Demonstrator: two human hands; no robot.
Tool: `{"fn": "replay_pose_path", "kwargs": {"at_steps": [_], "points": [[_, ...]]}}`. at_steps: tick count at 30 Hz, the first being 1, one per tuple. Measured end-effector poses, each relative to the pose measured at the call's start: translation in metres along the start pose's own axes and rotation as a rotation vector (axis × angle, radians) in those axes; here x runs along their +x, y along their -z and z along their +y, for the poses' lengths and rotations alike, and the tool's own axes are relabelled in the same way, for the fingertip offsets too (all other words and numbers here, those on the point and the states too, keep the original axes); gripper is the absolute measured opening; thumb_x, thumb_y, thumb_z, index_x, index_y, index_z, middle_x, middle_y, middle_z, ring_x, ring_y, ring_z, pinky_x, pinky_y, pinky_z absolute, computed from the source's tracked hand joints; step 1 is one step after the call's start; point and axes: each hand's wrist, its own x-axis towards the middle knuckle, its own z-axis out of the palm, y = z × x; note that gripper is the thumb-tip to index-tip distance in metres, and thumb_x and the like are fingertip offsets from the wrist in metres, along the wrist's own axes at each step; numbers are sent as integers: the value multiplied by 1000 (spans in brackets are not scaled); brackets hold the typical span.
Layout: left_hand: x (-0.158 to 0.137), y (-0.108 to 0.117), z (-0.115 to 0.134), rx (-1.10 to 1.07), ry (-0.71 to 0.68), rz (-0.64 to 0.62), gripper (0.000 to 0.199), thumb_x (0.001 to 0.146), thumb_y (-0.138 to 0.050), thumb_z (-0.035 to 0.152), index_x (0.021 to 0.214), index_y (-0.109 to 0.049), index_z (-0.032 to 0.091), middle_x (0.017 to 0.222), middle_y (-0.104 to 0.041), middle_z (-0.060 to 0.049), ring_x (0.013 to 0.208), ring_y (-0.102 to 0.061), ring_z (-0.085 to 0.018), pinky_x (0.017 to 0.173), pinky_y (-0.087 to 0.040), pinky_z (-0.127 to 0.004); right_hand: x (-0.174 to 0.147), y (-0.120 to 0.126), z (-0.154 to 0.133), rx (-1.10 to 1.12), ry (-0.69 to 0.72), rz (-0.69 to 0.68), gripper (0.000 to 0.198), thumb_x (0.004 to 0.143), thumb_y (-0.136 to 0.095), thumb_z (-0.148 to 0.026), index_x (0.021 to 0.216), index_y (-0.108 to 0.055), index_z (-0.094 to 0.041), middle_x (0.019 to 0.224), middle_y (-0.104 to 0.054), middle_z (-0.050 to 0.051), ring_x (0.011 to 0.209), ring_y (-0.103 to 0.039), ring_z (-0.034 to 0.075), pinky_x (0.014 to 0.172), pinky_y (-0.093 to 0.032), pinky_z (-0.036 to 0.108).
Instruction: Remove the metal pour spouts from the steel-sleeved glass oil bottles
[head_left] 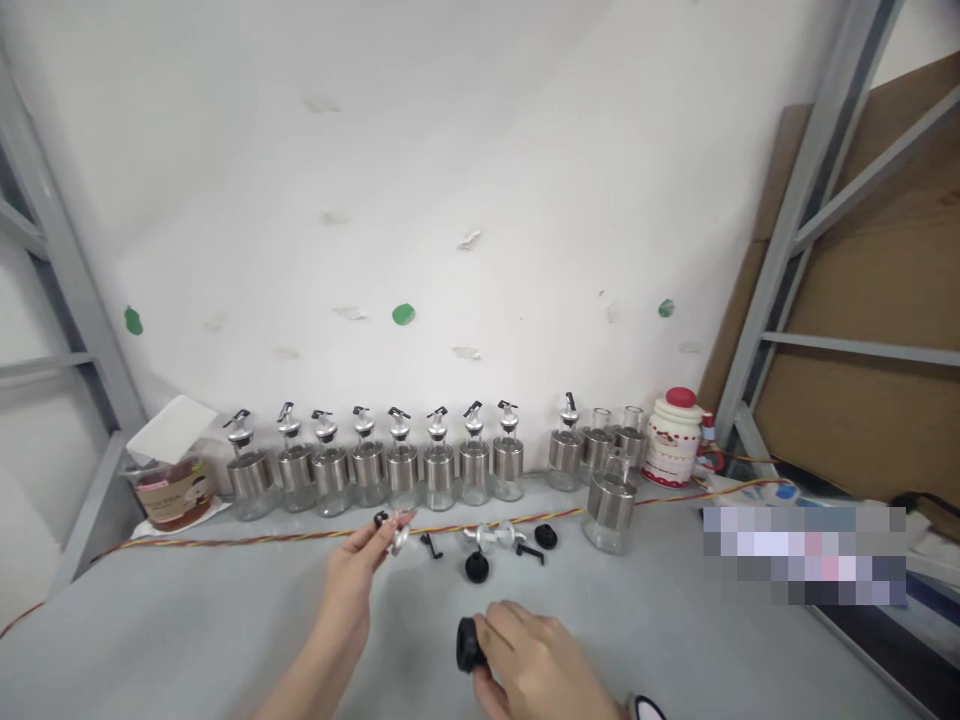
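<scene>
Head view. Your left hand (358,560) is raised just above the grey table (247,610), fingers pinched together on a pale pourer piece (400,540); a small dark part (381,519) shows at the fingertips, though whether it is joined to the pourer piece you cannot tell. Your right hand (538,655) is nearer to you, thumb and fingers closed around a black ring-shaped part (469,645), its hollow side turned to the left. The two held parts are well apart. A round white-faced item (646,708) sits at your right wrist.

Loose parts lie on the table between your hands and the bottles: a left black lever (432,546), a pair of pale spout pieces (491,537), a near black cap (477,567), a right black lever (531,553) and a far black cap (546,536).

Along the wall (525,200): eight bottles in a row (403,465), metal-banded and fitted with pourers; beyond a gap, one more fitted bottle (565,455). Right of it, two bottles with bare necks (598,447); a third open bottle (611,505) stands forward of them. A twisted red-yellow wire (300,539) runs across the table. A red-lidded jar (670,445) stands at right, a labelled tub (172,495) at left.
</scene>
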Motion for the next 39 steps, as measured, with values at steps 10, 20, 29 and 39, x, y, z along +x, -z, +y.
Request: {"fn": "replay_pose_path", "kwargs": {"at_steps": [10,20,29,39], "points": [[-20,-25,-8,69,133,-121,34,69,-56,49,83,-56,18,83,-65,-4,63,-60,-12,48,-32,-18,6,5,46,293,-349,67,49,73,-40,-5,121,-43,-17,102,-54,8,85,-55,17,77,-45,28],[-14,-22,-12,197,43,-149,38,66,-55,53,76,-62,16,78,-63,-3,61,-54,-12,46,-35,-19,9,-1,58,-148,-276,-103,45,71,-39,5,106,-58,-17,90,-56,11,81,-53,22,68,-46,33],[-27,-28,-22,402,-186,-235,21,60,-67,37,68,-66,17,75,-57,-4,71,-54,-19,54,-48,-25,12,13,38,454,-296,178,28,84,-40,-20,109,-54,-23,92,-55,6,85,-52,19,78,-42,33],[-39,-33,-9,300,-158,-271,33,73,-55,39,100,-63,21,113,-59,-4,116,-41,-26,98,-29,-40,13,-10,22,1445,-357,-70,34,63,-68,-27,93,-56,-16,86,-60,4,74,-57,16,70,-46,31]]}}
